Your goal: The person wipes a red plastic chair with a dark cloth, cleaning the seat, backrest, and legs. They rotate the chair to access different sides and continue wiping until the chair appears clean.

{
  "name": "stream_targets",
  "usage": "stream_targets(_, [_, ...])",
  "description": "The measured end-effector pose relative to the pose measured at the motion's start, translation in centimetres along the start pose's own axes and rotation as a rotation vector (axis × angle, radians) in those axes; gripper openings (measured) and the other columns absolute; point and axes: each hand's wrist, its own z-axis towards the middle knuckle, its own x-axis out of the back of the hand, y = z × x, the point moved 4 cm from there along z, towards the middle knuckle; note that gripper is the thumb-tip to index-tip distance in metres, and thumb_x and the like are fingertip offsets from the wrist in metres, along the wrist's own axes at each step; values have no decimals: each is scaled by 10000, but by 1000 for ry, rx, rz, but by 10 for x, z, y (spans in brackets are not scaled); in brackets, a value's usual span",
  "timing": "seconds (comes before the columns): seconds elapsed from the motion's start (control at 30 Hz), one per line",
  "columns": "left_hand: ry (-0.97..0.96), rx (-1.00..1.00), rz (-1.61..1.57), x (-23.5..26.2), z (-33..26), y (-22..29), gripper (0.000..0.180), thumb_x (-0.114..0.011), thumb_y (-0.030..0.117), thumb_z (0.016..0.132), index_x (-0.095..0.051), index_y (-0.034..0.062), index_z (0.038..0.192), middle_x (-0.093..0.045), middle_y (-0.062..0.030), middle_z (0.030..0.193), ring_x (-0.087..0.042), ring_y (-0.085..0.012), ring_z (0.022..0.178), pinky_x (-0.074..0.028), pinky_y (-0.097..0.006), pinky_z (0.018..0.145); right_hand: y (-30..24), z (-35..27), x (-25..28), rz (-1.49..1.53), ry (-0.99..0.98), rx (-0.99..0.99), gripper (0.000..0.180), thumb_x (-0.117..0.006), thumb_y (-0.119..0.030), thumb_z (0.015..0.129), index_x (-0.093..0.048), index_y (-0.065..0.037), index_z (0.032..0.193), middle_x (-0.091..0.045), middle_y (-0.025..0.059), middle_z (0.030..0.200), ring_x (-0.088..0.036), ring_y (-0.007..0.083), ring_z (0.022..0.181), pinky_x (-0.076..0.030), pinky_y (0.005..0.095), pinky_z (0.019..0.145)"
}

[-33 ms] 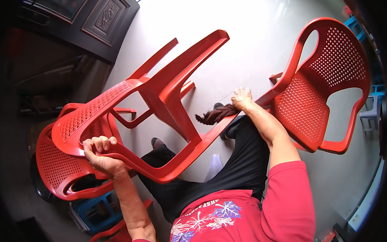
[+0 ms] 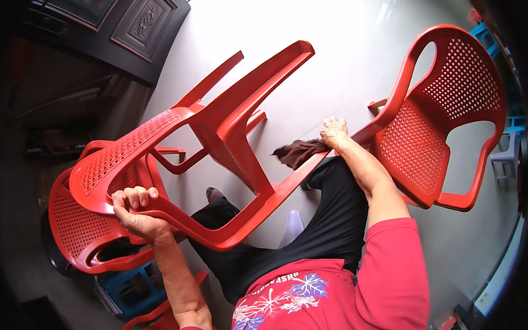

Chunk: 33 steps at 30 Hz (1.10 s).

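Observation:
A red plastic armchair lies tipped on its side across my lap, its legs pointing up and to the right. My left hand is closed round its frame, where the armrest meets the perforated back. At the far end of a long leg, my right hand is closed on a dark brown cloth pressed against that leg. The loose end of the cloth hangs to the left of the hand. My right fingertips are partly hidden behind the leg.
A second red armchair stands at the right, close to my right hand. Another red chair sits at the left behind the held one, with a blue stool below it. A dark carved door is at the upper left.
My right hand has shifted slightly to the right along the chair leg, and the cloth's loose end has moved with it and spread out. My left hand and the chair look nearly unchanged.

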Motion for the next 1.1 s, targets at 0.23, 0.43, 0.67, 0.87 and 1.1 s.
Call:
stream_targets(0.23, [24, 8, -25, 5, 1, -27, 228, -409, 236, 942, -353, 125, 751, -253, 28, 601, -283, -95, 541, -349, -280, 533, 32, 9, -30, 127, -288, 303, 407, -557, -115, 759, -640, -267, 1126, -640, 28, 1130, -606, 249, 1036, -477, 377, 873])
stream_targets(0.43, [40, 5, -16, -4, -2, -28, 247, -425, 267, 946, -351, 136, 750, -297, 27, 604, -316, -102, 544, -371, -285, 533, -31, -34, -3, 567, -141, 583, 383, -558, -42, 679, -652, -169, 1028, -652, 97, 1028, -582, 303, 1043, -458, 400, 868])
stream_targets(0.67, [55, -19, 9, -3, -8, -19, 244, -409, 262, 951, -375, 135, 746, -337, 19, 609, -360, -104, 545, -413, -289, 528, -153, -113, 22, 683, 143, 724, 261, -603, -114, 720, -650, -155, 972, -634, 77, 918, -586, 306, 899, -483, 406, 815])
stream_targets(0.87, [78, -13, 39, -8, -18, -16, 260, -392, 249, 941, -356, 130, 713, -317, 14, 613, -347, -112, 551, -391, -299, 526, -263, -173, 54, 1048, 335, 869, 118, -576, -134, 714, -612, -102, 822, -625, 83, 858, -574, 302, 858, -473, 397, 799])
stream_targets(1.1, [72, 9, 17, 11, -21, -11, 263, -393, 243, 937, -353, 128, 703, -317, 14, 613, -344, -120, 552, -395, -308, 532, -254, -192, 50, 720, 547, 619, 372, -712, -221, 645, -600, -194, 999, -507, 75, 984, -475, 284, 957, -384, 437, 807])
